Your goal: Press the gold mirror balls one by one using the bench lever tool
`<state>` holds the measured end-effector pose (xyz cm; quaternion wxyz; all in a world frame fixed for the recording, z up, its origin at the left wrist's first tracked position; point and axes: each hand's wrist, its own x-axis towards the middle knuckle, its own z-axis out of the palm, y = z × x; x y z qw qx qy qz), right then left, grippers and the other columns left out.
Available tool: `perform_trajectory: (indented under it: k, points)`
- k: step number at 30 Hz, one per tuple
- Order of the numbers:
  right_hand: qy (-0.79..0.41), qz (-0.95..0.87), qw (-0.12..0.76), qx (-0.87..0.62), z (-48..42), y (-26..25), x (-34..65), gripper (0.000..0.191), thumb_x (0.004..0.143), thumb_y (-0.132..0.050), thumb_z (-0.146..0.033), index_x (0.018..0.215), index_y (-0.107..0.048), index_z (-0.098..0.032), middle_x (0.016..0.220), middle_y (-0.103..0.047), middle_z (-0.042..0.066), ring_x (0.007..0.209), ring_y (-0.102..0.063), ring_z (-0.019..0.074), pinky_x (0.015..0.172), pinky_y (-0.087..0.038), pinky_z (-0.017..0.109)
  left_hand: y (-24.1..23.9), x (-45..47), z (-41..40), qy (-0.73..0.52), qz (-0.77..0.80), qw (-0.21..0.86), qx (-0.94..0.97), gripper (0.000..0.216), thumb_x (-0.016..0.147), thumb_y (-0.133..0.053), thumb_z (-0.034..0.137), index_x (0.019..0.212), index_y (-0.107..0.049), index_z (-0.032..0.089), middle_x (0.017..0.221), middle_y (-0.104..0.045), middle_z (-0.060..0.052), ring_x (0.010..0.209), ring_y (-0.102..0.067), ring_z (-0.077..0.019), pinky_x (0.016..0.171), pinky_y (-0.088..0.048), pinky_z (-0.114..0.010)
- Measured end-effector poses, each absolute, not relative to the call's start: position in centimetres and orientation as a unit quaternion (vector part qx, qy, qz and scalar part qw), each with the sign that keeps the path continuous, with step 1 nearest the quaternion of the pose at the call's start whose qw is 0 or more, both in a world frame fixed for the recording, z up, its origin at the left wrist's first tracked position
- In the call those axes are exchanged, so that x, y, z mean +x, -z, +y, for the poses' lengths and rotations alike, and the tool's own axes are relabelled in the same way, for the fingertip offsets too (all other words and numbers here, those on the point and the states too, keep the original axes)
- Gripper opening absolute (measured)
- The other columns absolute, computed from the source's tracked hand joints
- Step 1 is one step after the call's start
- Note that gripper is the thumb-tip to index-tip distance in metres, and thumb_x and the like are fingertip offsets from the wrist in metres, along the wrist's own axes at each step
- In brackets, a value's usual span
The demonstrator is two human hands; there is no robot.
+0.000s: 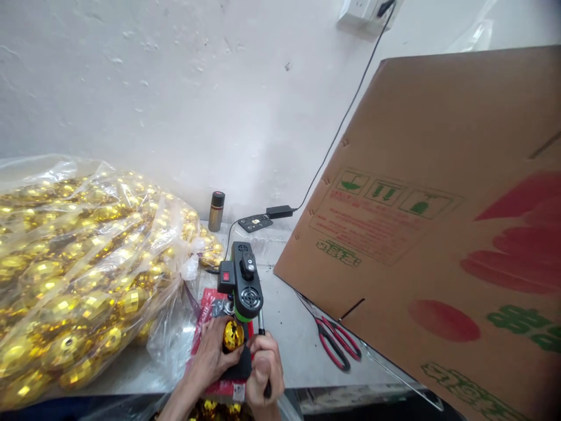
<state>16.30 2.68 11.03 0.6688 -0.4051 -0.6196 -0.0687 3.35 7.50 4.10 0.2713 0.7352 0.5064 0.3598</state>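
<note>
My left hand is closed around a shiny gold faceted ball, keeping it under the head of a small black bench drill. The drill has a red switch and a green band. Where the ball meets the drill's tip is hidden from above. My right hand is wrapped round the black-gripped lever at the drill's right side. Red plastic wrapping lies around the drill's base.
A clear bag of gold balls fills the left. A large cardboard box leans at right, with red-handled scissors beside it. Near the wall are a dark-capped can and a power adapter. More gold balls sit below the table edge.
</note>
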Motion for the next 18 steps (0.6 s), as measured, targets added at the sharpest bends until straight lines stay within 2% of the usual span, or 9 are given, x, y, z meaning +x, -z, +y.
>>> perform_trajectory:
  k: [4,8,12,16,18]
  points:
    - [0.049,-0.647,0.656,-0.386,2.5,-12.1,16.7,0.034,0.109,-0.037,-0.024,0.08,-0.054,-0.024,0.074,-0.062,-0.001,0.064,-0.065,0.0146,0.067,-0.056,0.03,-3.4,3.6,7.8,-0.376,0.505,0.265,0.73,0.045,0.081,-0.072,0.037,0.122,-0.07,0.02,0.117,-0.077,-0.014,0.109,-0.07,-0.0365,0.1,-0.054,-0.057]
    - [0.014,-0.639,0.653,-0.407,2.3,-17.0,17.2,0.034,0.108,-0.04,-0.016,0.077,-0.053,-0.021,0.071,-0.057,-0.001,0.06,-0.058,0.0118,0.054,-0.047,0.023,-3.5,3.5,7.8,-0.384,0.509,0.255,0.727,0.05,0.077,-0.075,0.034,0.125,-0.069,0.02,0.12,-0.077,-0.014,0.113,-0.07,-0.038,0.102,-0.054,-0.059]
    - [-0.06,-0.61,0.646,-0.455,2.6,-21.5,17.0,0.037,0.108,-0.045,-0.019,0.073,-0.052,-0.021,0.066,-0.052,-0.003,0.056,-0.051,0.0102,0.05,-0.039,0.022,-2.5,2.5,5.9,-0.375,0.5,0.246,0.741,0.056,0.079,-0.079,0.03,0.133,-0.068,0.023,0.129,-0.076,-0.016,0.12,-0.07,-0.0396,0.106,-0.054,-0.06]
    - [-0.044,-0.612,0.674,-0.411,2.8,-21.1,16.9,0.037,0.108,-0.044,-0.016,0.072,-0.051,-0.022,0.066,-0.052,-0.002,0.059,-0.053,0.0111,0.052,-0.041,0.023,-0.2,1.3,3.8,-0.375,0.459,0.219,0.775,0.085,0.066,-0.093,0.046,0.143,-0.063,0.027,0.141,-0.072,-0.017,0.129,-0.066,-0.0445,0.11,-0.053,-0.062]
    - [-0.033,-0.62,0.68,-0.39,2.7,-19.8,16.9,0.035,0.107,-0.043,-0.013,0.075,-0.052,-0.022,0.068,-0.053,-0.002,0.059,-0.054,0.0108,0.053,-0.041,0.022,-0.4,0.9,4.5,-0.399,0.477,0.205,0.756,0.075,0.078,-0.082,0.053,0.145,-0.062,0.026,0.145,-0.069,-0.017,0.133,-0.064,-0.0418,0.111,-0.053,-0.06]
